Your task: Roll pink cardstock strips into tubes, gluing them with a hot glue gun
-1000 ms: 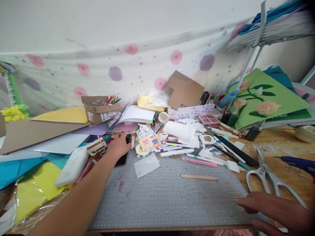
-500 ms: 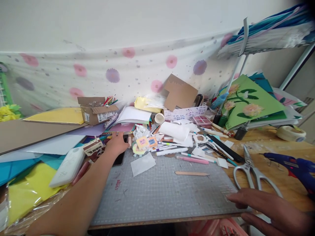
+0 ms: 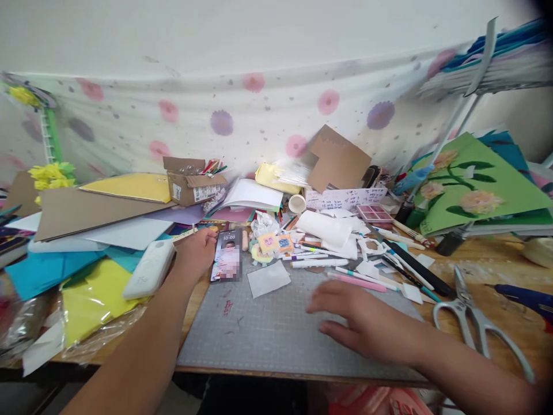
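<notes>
My left hand (image 3: pixel 196 251) is at the left of the desk, its fingers mostly hidden behind the back of the hand. It covers most of a small brown-and-cream carton (image 3: pixel 183 236); whether it grips the carton I cannot tell. Just right of it lies a phone (image 3: pixel 225 257), its screen lit. My right hand (image 3: pixel 349 317) is over the grey cutting mat (image 3: pixel 259 340), fingers stretched and thumb apart. A pink pen (image 3: pixel 358 282) lies beyond its fingers. The wooden stick is out of sight, in the area my right hand covers. A blank paper piece (image 3: pixel 268 279) rests between the hands.
Scissors (image 3: pixel 469 311) and a blue glue gun (image 3: pixel 522 298) lie at the right. Markers, paper scraps and a white roll (image 3: pixel 324 227) clutter the middle. A white power bank (image 3: pixel 150 268), yellow sheets (image 3: pixel 93 300) and a cardboard box (image 3: pixel 194 184) are on the left.
The view has swung left. My left hand has moved off the phone onto the carton, and the screen is now lit. My right hand has come from beside the scissors to over the mat.
</notes>
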Demonstrator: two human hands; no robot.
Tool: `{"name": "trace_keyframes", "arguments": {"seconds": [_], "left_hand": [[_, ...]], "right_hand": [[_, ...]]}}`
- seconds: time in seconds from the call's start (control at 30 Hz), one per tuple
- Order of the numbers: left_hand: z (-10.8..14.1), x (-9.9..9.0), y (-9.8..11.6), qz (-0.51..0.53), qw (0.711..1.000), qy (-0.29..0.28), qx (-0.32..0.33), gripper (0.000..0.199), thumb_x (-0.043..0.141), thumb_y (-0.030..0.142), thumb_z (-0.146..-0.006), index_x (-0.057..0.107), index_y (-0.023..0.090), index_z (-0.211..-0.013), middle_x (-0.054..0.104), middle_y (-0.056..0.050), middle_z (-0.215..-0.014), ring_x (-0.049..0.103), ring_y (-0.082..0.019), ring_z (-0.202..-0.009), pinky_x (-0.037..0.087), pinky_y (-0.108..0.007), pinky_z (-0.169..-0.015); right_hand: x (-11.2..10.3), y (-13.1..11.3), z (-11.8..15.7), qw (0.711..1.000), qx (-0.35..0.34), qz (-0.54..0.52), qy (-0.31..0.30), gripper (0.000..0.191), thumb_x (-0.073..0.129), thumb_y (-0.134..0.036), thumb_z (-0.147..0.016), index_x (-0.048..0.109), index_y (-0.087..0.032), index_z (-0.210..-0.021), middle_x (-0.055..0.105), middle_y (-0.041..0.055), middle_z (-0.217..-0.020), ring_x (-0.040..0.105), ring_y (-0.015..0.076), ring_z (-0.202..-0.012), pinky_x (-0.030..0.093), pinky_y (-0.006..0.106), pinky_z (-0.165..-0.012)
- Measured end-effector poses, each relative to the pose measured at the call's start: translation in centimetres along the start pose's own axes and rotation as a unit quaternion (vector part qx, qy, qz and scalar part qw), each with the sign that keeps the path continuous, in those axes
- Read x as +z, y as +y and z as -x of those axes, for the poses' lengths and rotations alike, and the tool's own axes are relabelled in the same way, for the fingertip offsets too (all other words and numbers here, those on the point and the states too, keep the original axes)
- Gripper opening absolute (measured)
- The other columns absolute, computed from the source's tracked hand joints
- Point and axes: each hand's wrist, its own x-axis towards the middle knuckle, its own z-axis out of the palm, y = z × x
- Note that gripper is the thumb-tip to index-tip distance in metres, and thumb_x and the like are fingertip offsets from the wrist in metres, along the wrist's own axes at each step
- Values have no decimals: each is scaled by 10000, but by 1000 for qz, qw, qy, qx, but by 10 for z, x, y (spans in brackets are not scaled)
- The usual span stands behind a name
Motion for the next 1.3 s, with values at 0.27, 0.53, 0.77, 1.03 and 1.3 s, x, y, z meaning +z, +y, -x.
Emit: {"name": "trace_keyframes", "arguments": {"seconds": [0.27,0.53,0.77,1.03,1.3], "left_hand": [[17,11,-7,-14,1000,-17,15,275,560,337,-929,580,168,-1145,590,-85,-1175,598,-214,-1017,515,-425,-874],[6,18,-18,26,999,-44,-8,270,558,340,-931,583,162,-1133,604,-80,-1140,609,-205,-983,521,-415,-855],[2,29,-31,124,991,-50,-30,281,557,342,-931,577,158,-1142,603,-82,-1144,607,-209,-994,516,-424,-865],[3,29,-24,231,968,-59,-79,289,571,321,-924,563,155,-1160,595,-82,-1148,611,-206,-973,534,-408,-829],[9,27,-7,306,942,-55,-125,308,572,316,-924,549,155,-1185,586,-86,-1164,611,-208,-975,540,-405,-820]], "right_hand": [[71,0,-168,998,-37,41,34,215,551,-230,-923,617,-152,-1112,630,71,-1098,584,215,-1045,477,424,-910],[81,6,-197,998,-1,51,23,186,575,-297,-920,630,-155,-1026,637,53,-1068,604,199,-1001,493,429,-888],[83,9,-200,998,30,53,16,169,577,-294,-917,634,-152,-988,638,51,-1047,599,199,-997,486,432,-892],[84,7,-200,991,109,-12,77,435,575,-221,-868,503,-170,-1294,570,118,-1157,561,237,-1073,455,379,-908],[86,3,-195,985,127,-65,92,521,607,-254,-824,472,-180,-1321,482,128,-1207,524,242,-1121,424,368,-953]]}}
